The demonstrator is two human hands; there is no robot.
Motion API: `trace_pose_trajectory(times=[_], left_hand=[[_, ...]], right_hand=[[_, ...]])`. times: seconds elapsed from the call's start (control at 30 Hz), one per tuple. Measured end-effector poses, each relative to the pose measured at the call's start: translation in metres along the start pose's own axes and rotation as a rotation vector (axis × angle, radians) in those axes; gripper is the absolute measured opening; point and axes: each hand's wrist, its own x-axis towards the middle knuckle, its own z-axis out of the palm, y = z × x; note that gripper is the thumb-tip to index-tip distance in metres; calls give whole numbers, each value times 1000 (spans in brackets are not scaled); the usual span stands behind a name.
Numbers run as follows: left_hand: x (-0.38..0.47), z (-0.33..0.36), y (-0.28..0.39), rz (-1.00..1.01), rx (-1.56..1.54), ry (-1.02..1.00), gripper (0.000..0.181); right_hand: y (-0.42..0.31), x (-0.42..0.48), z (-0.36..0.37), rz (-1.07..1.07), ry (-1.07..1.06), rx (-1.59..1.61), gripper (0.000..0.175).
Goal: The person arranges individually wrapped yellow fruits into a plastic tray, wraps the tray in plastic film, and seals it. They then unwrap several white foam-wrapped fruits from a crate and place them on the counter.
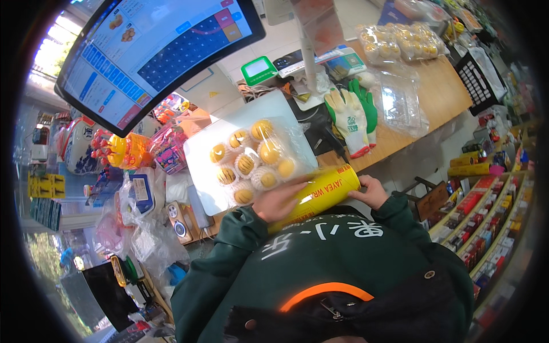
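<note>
My right hand [371,192] grips the near right end of a yellow roll of plastic wrap [328,188], thumb at its rim. My left hand [279,198], slightly blurred, lies along the roll's other side with its fingers against it. The roll's left end is partly hidden by that hand and sleeve. Just beyond lies a clear-film pack of several round yellow fruits [246,165] in white foam nets, some dark-striped. It rests on a pale flat platform [201,150]. Film stretches between the pack and the roll, though its exact path is hard to see.
A touchscreen monitor [163,55] overhangs the upper left. Work gloves [349,120], clear plastic trays [401,103] and more fruit packs [399,43] lie on the wooden counter [441,90]. Plastic bags [150,236] hang at left; goods shelves [484,223] stand at right.
</note>
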Motion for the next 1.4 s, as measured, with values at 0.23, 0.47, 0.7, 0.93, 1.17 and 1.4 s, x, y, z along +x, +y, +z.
trace_pose_trajectory(times=[0.23,0.47,0.7,0.93,1.17,1.4], left_hand=[[0,-4,-12,107,-62,-36,47],[-3,-7,-15,112,-147,-50,40],[5,13,-19,118,-118,0,36],[69,81,-30,173,-84,-94,37],[106,93,-43,245,120,-35,34],[112,95,-38,79,90,-71,14]], right_hand=[[-15,-2,35,209,87,592,32],[-6,11,52,618,107,406,56],[13,29,61,736,75,327,69],[12,32,58,715,15,94,68],[2,16,62,586,130,697,46],[-2,4,65,621,195,824,26]])
